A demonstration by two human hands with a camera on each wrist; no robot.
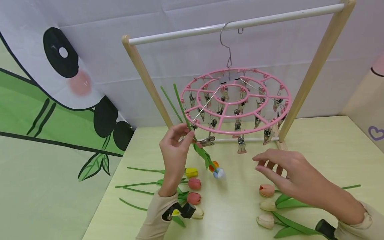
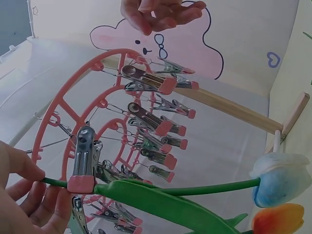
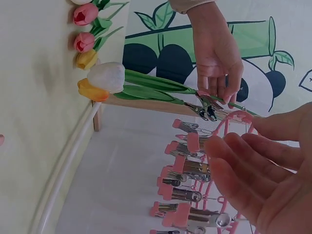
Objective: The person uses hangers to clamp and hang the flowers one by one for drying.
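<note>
My left hand (image 1: 174,153) pinches the green stem of a blue-and-white tulip (image 2: 278,180) between thumb and fingers, at the left rim of the pink round drying rack (image 1: 222,117). A metal clothes clip (image 2: 84,153) with pink tips is clamped over this stem just past my fingertips. Beside it an orange tulip (image 2: 279,219) also hangs head down at the rack, its stem rising past the rim. My right hand (image 1: 285,173) hovers in front of the rack's right side, its fingers loosely bent and holding nothing.
The rack hangs by a hook (image 1: 225,43) from the white bar (image 1: 186,34) of a wooden stand, with several clips dangling. Yellow (image 1: 191,172), pink and cream tulips lie at left on the table. Peach (image 1: 266,190) and cream tulips lie at right, under my right arm.
</note>
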